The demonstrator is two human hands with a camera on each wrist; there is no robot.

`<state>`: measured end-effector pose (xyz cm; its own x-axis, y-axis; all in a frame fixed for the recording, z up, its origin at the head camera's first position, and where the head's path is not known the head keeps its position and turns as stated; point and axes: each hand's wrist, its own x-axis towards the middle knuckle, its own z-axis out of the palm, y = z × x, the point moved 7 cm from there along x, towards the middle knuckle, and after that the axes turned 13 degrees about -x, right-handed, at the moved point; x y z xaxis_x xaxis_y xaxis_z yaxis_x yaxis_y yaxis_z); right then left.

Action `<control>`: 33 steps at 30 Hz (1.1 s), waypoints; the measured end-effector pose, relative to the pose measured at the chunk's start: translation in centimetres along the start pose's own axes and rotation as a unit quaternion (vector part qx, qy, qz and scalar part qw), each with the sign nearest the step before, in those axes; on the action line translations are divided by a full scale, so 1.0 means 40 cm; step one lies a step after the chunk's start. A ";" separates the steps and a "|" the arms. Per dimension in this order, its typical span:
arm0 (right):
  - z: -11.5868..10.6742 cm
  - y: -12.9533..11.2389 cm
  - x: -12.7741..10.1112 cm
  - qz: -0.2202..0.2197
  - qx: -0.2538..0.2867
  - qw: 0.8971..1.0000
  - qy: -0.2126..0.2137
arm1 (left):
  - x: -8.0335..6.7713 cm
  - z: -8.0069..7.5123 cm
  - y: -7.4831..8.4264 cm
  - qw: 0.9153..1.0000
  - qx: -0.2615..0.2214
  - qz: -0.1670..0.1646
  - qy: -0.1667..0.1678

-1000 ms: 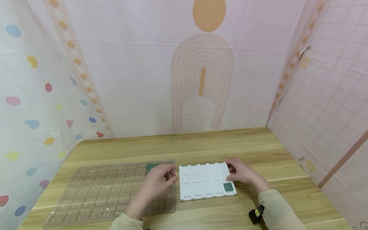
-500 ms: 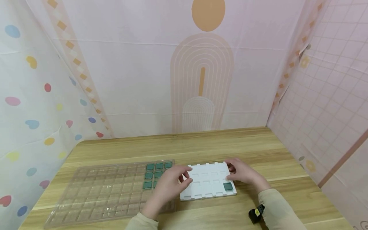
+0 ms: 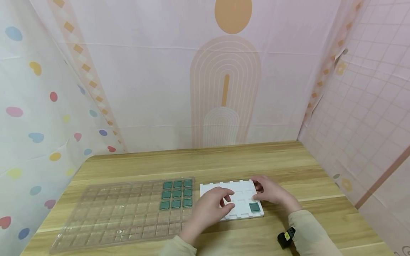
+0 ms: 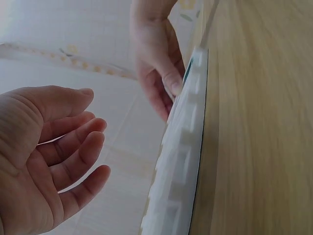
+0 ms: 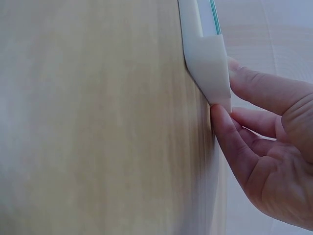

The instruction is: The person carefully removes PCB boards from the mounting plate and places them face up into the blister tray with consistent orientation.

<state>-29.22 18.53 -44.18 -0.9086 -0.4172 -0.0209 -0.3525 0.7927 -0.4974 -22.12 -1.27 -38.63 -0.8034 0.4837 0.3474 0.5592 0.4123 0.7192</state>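
Here the left hand hovers spread over the white tray; the right hand pinches its corner.

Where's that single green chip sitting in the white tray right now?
In the head view, the green chip lies in the near right corner pocket of the white tray, just below the right hand and right of the left hand.
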 end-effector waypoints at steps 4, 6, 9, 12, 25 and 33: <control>-0.002 -0.001 -0.001 -0.005 -0.003 1.000 0.002 | 0.012 0.021 0.011 1.000 0.008 -0.006 -0.005; -0.003 -0.001 -0.001 -0.008 -0.004 1.000 0.003 | 0.017 0.033 0.014 1.000 0.013 -0.006 -0.007; -0.004 -0.003 -0.002 -0.010 -0.004 1.000 0.002 | 0.023 0.050 0.020 1.000 0.026 -0.002 -0.007; -0.006 -0.006 -0.003 -0.013 -0.005 1.000 0.001 | 0.028 0.064 0.028 0.998 0.059 0.014 0.001; -0.004 -0.004 -0.001 -0.015 -0.001 1.000 -0.001 | 0.046 0.128 0.065 0.979 0.191 0.057 0.043; -0.005 -0.006 -0.003 -0.022 -0.006 1.000 -0.001 | 0.059 0.166 0.075 0.971 0.230 0.049 0.044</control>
<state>-29.05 18.47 -43.90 -0.8913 -0.4534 -0.0014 -0.3953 0.7786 -0.4873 -20.97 6.25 -39.65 -0.7449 0.4790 0.4644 0.6497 0.6789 0.3420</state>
